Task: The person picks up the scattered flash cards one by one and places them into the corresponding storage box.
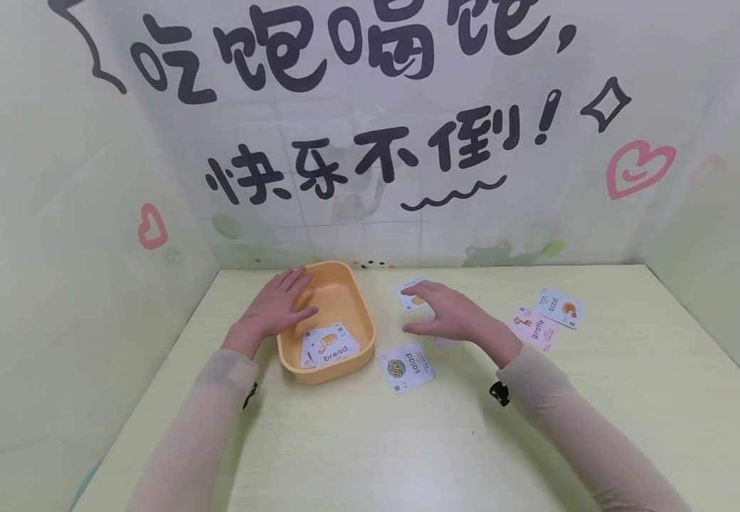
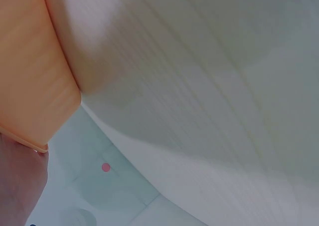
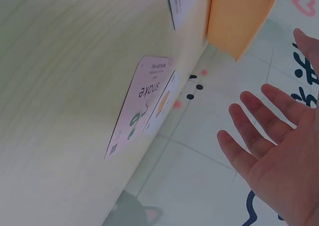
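Note:
An orange plastic bin point(image 1: 368, 328) stands on the table, with several cards inside, a bread card point(image 1: 338, 347) on top. My left hand point(image 1: 278, 302) lies over the bin's left rim, fingers extended and thumb over the inside. Above the cards to the bin's right hovers my right hand point(image 1: 450, 313), its fingers spread and holding nothing. Beneath it lie a pink snake card point(image 3: 142, 104) and a white card with an orange picture point(image 1: 413, 302), partly hidden in the head view. A salad card point(image 1: 408, 368) lies near the bin's front right corner.
Farther right, a pink giraffe card point(image 1: 534, 328) touches or overlaps a blue pizza card point(image 1: 561, 307). Behind the table point(image 1: 370, 448) rises a printed wall sheet point(image 1: 370, 235) with large black lettering. More sheeting closes off the left and right sides.

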`<state>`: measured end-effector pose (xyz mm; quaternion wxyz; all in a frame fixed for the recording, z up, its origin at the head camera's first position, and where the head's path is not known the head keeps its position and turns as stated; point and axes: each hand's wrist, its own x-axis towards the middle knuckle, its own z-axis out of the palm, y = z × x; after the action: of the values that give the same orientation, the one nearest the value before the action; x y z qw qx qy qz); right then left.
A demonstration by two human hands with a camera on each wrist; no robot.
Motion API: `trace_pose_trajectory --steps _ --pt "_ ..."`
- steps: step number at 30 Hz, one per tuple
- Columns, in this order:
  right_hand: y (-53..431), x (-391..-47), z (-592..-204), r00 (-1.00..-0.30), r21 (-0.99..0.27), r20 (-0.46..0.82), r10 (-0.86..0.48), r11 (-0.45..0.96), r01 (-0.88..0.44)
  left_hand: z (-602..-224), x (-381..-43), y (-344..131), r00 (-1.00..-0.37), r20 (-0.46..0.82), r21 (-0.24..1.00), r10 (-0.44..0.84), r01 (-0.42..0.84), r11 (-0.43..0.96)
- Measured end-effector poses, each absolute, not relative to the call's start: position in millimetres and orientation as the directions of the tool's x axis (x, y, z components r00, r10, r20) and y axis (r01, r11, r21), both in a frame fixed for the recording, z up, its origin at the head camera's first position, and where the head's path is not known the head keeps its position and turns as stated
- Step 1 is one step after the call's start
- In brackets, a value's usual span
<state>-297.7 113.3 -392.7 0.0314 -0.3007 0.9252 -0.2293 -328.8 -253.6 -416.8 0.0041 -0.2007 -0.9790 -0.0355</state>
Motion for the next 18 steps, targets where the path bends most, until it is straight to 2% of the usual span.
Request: trace_pose_trajectory --steps 18 --pt "172 -294 -393 -0.880 -0.442 0.080 -0.468 0.774 -0.452 -418 -329 -255 -0.916 0.029 0.073 0.399 0.400 0.914"
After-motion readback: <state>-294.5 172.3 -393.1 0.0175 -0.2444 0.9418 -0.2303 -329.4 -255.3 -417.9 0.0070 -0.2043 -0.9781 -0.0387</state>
